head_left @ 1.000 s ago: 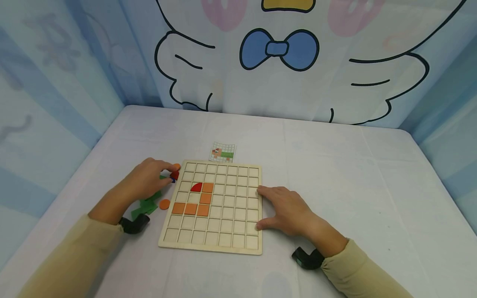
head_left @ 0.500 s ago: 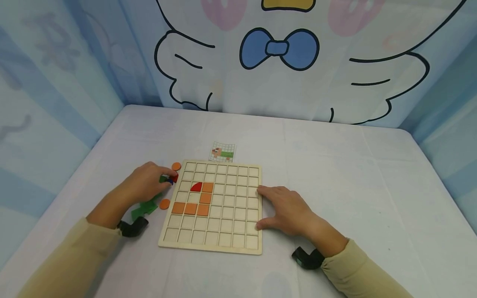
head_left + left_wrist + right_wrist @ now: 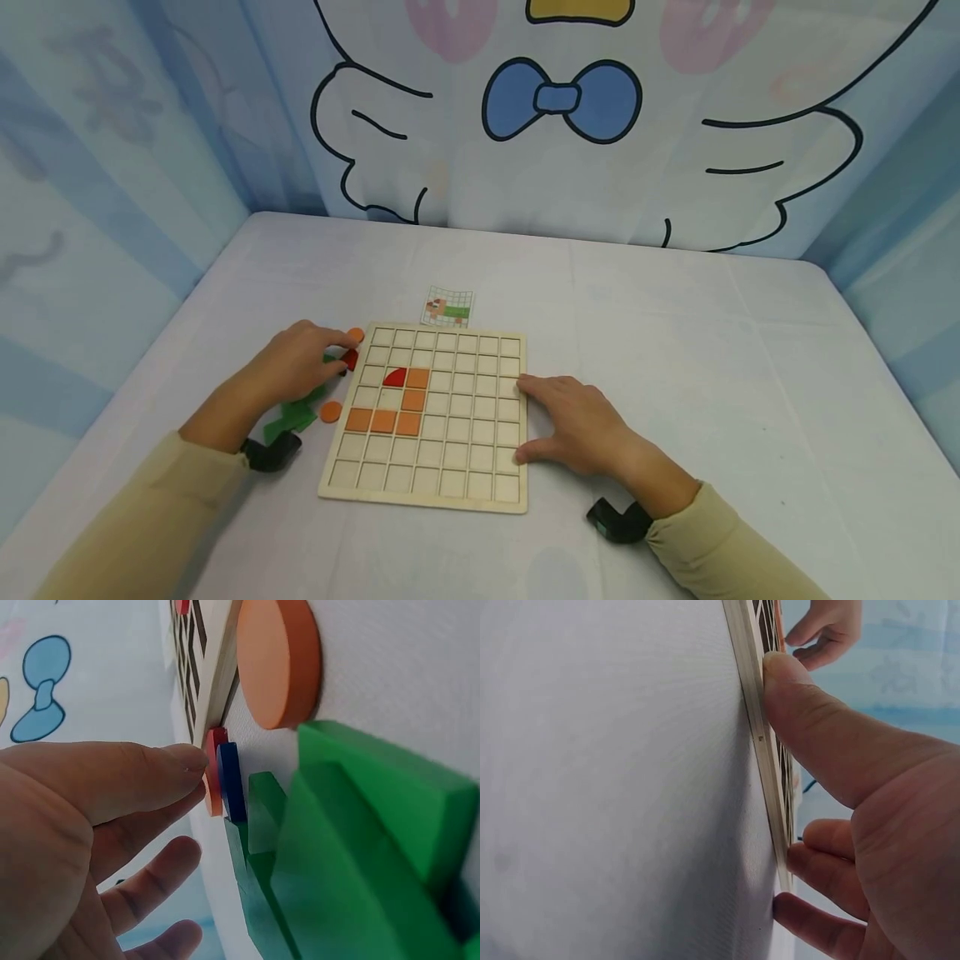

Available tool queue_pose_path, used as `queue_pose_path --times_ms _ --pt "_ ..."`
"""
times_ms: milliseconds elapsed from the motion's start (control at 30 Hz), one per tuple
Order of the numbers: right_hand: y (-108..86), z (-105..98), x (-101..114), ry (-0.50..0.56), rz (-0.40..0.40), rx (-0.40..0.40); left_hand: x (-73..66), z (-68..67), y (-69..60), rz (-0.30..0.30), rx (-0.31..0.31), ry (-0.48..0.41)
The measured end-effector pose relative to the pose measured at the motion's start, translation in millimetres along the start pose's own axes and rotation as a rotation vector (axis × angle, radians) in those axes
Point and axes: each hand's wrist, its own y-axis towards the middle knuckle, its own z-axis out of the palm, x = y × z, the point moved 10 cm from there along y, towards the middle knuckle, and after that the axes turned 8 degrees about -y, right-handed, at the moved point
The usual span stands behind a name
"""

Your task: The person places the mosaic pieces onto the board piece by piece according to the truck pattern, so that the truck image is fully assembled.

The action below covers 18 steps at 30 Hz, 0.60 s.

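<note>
A pale wooden grid board [image 3: 427,481] lies flat, holding several orange squares [image 3: 413,400] and one red quarter-circle [image 3: 394,377]. Beside its left edge my left hand [image 3: 300,360] has thumb and index finger at another red piece [image 3: 349,359], pinching it at its edge. In the left wrist view a blue piece [image 3: 231,780] stands right against that red piece, past the thumb tip; the other fingers are spread loosely. My right hand [image 3: 585,425] rests on the board's right edge, thumb and fingers extended and apart. In the right wrist view the thumb touches the board's rim.
Green pieces [image 3: 292,417] lie heaped under and beside the left wrist. Two orange discs [image 3: 331,412] [image 3: 356,334] lie along the board's left side. Behind the board is a small printed picture card [image 3: 447,307]. Patterned curtains [image 3: 555,183] surround the white table [image 3: 675,350].
My left hand drew back slightly, then came forward again toward the upper orange disc. The red piece beside the board shifted a little nearer, and the blue one became mostly covered. The right hand stayed put.
</note>
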Motion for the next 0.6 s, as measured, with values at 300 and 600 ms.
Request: queue_pose_path --times_ms 300,600 --pt "-0.4 -0.4 0.2 -0.004 -0.005 -0.006 -1.4 0.0 4.2 0.01 0.008 -0.022" --pt "-0.1 0.4 -0.5 -0.004 0.003 -0.001 -1.4 -1.2 5.1 0.017 -0.006 -0.048"
